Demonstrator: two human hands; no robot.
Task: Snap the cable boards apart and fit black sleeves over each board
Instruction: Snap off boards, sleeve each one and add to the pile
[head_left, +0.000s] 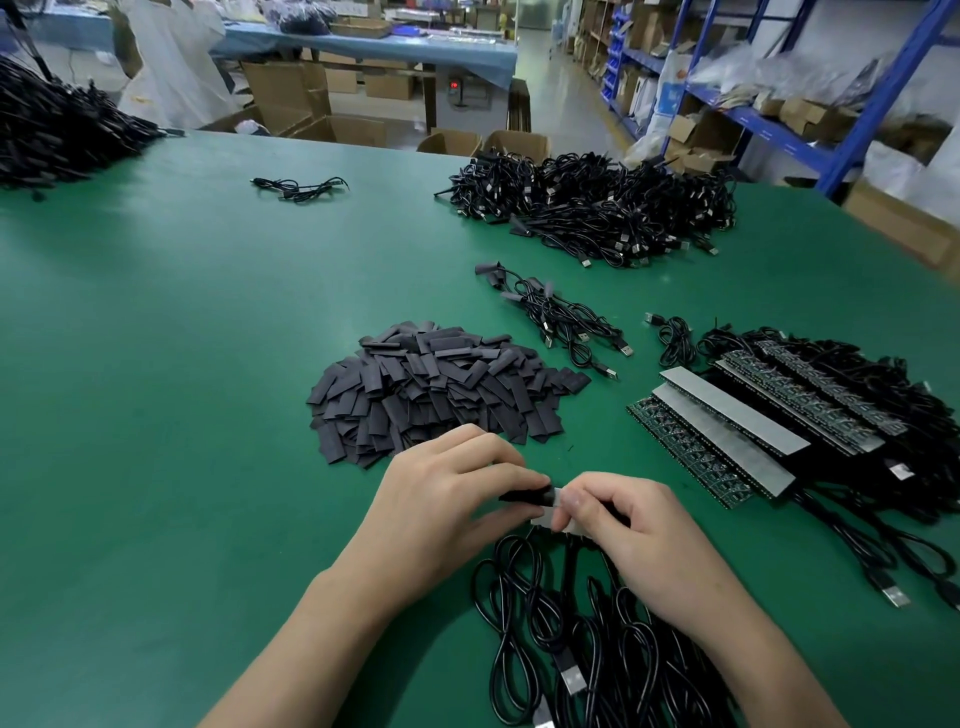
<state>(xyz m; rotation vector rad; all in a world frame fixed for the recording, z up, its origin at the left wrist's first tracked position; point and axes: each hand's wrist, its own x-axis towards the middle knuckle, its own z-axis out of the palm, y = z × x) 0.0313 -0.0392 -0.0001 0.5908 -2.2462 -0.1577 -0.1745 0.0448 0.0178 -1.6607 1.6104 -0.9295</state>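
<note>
Lower centre of the head view: a short flat black sleeve (524, 493) is pinched in the curled fingers of the left hand (447, 499), while a small pale circuit board (548, 512) on a black cable is gripped by the right hand (634, 530). The sleeve lies just left of the board, with both long axes running roughly across the frame. Whether the board's tip is inside the sleeve cannot be told, as most of it is hidden by fingers. A heap of loose black sleeves (436, 384) is seen above on the green table (156, 364), and unsnapped board panels (727, 431) at right.
</note>
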